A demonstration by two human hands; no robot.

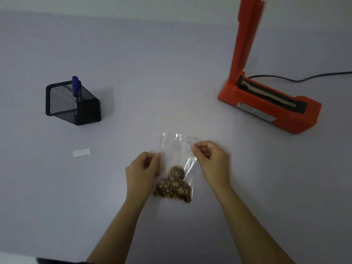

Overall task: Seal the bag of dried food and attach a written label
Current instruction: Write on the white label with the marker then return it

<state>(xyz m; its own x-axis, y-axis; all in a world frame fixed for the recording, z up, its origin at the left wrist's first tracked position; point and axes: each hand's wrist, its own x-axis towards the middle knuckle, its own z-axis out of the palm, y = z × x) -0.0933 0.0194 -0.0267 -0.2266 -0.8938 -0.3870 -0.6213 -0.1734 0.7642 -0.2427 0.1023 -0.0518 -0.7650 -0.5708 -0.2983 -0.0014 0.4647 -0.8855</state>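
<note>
Status, early: your left hand (142, 168) and right hand (210, 159) pinch the side edges of the clear bag (178, 161) of dried food at table centre, unsealed; open heat sealer (266, 103), blank label (82, 152) and marker (75, 90) await untouched.

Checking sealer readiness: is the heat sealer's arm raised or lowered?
Raised. The orange heat sealer's arm stands nearly upright, leaving the sealing strip on its base exposed.

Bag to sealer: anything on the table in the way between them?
Nothing visible. Both hands, left hand and right hand, pinch the bag by its sides. The table between it and the open orange sealer is bare; pen holder and label sit far left.
</note>
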